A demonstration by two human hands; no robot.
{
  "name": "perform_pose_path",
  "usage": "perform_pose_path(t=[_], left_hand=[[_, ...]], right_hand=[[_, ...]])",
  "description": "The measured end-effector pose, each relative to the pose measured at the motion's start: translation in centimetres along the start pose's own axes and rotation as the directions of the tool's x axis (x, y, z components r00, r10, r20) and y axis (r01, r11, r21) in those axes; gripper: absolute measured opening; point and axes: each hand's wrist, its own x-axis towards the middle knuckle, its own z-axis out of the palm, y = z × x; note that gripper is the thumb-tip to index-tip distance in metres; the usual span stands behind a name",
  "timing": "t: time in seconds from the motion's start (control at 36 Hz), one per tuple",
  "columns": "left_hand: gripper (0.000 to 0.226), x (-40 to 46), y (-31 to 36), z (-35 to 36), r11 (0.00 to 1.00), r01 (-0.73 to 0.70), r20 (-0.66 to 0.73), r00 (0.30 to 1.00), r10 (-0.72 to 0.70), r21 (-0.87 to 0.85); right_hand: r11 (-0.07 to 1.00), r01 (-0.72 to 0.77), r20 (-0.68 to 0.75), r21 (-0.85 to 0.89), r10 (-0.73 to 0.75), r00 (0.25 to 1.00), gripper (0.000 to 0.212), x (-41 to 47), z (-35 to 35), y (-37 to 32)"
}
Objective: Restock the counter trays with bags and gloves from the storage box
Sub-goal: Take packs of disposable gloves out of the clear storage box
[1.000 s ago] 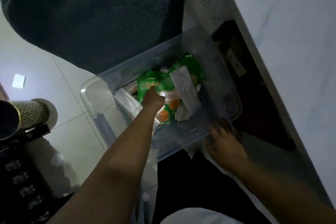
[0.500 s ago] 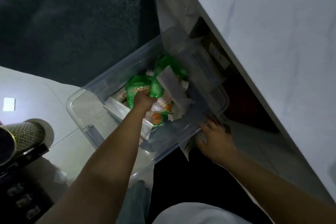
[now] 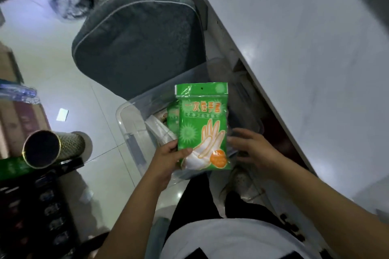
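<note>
Hands (image 3: 168, 157) round glove packet (image 3: 202, 124), right perhaps loosely.

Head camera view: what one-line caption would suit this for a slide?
Left hand holds a green glove packet upright above the clear storage box, right hand open beside it.

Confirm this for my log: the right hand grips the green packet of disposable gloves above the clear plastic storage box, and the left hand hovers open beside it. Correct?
Not quite: the hands are swapped. In the head view, the left hand grips the green packet of disposable gloves above the clear plastic storage box, and the right hand hovers open beside it.
</note>
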Motion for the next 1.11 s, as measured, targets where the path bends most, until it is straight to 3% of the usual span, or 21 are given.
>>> perform_pose_path(t=[0.17, 0.28, 0.44, 0.61, 0.72, 0.81, 0.97, 1.11], left_hand=[[0.034, -4.3, 0.2, 0.8, 0.996, -0.006, 0.097, 0.995, 0.015, -0.084], [0.044, -5.5, 0.4, 0.9, 0.998, 0.014, 0.109, 0.994, -0.008, -0.055], [0.037, -6.5, 1.3, 1.7, 0.998, -0.03, 0.108, 0.993, 0.037, -0.061], [0.038, -6.1, 2.4, 3.1, 0.989, -0.071, 0.173, 0.981, 0.093, -0.13], [0.039, -4.5, 3.7, 4.1, 0.979, -0.045, 0.253, 0.963, 0.096, -0.198], [0.035, -2.5, 4.6, 4.7, 0.979, -0.008, 0.232, 0.971, 0.056, -0.205], [0.024, 1.8, 3.9, 4.5, 0.998, 0.053, 0.136, 0.989, -0.057, 0.03], [0.019, 4.0, 2.4, 5.4, 0.979, 0.129, 0.149, 0.977, -0.153, 0.16]], right_hand=[[0.981, 0.04, 0.243, 0.188, -0.086, 0.966, 0.026, -1.7, -0.6, -1.1], [0.984, 0.085, 0.201, 0.16, -0.116, 0.973, 0.021, -3.3, -0.4, -1.4], [0.973, 0.203, 0.177, 0.113, -0.221, 0.959, 0.022, -5.5, -0.6, -2.5], [0.942, 0.276, 0.088, 0.188, -0.296, 0.951, 0.022, -6.6, -1.1, -3.6], [0.919, 0.312, -0.012, 0.24, -0.318, 0.948, 0.025, -7.5, -1.8, -4.8], [0.88, 0.379, -0.155, 0.287, -0.348, 0.925, 0.023, -8.0, -3.0, -6.2], [0.829, 0.459, -0.439, 0.32, -0.3, 0.847, 0.022, -7.7, -9.1, -9.0], [0.899, 0.347, -0.615, 0.267, -0.118, 0.78, 0.015, -5.9, -13.2, -9.0]])
